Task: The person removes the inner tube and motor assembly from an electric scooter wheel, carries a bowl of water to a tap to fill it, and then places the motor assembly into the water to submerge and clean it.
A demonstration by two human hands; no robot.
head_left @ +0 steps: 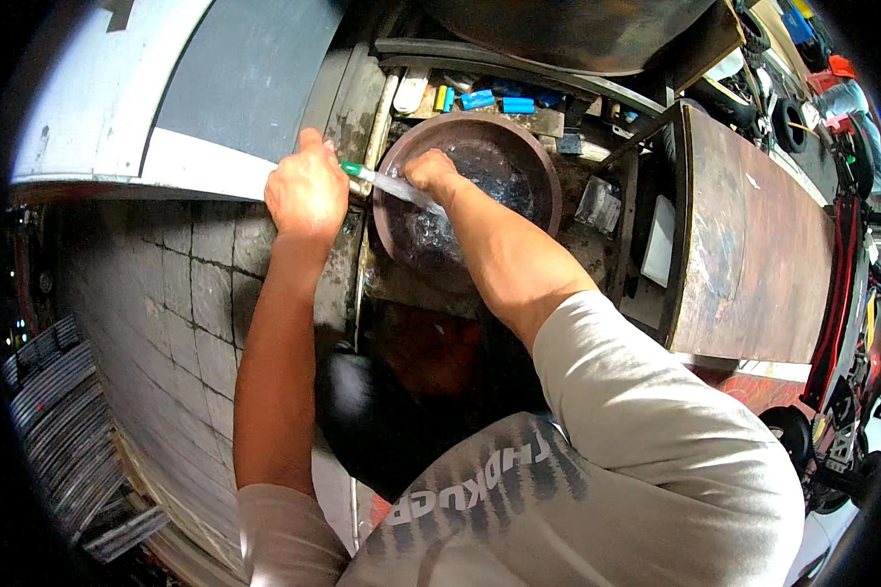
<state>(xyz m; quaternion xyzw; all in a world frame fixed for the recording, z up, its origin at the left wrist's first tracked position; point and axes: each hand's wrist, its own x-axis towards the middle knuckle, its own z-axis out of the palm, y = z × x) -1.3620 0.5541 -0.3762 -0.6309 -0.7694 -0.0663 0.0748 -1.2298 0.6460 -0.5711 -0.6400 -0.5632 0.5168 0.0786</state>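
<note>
Grey tiles (201, 303): They are to the left of the left arm. Dark lines run between them.
Left hand (306, 184): It is curled up tight, with the thumb side up. It seems to grip the green hose tip (349, 168), which pokes out on its right. It is just past the left edge of the brown tub (480, 120).
Water (408, 189): It shoots from the hose tip, over the tub's left edge and down inside. The step in hand looks like running water into the tub, maybe to wash or rinse.
Right hand (429, 171): It is inside the tub's rim, near the left edge, just by the water. Its fingers look bent. I cannot tell if they hold anything.
Brown tub: It is round and sits in front of the person. Shiny water splashes inside. The next move seems to need a steady hose, so the water lands inside the rim.
Blue tubes (499, 102): They lie just past the tub's far edge.
Brown tabletop (754, 245): It is well apart from the tub's right edge.
</note>
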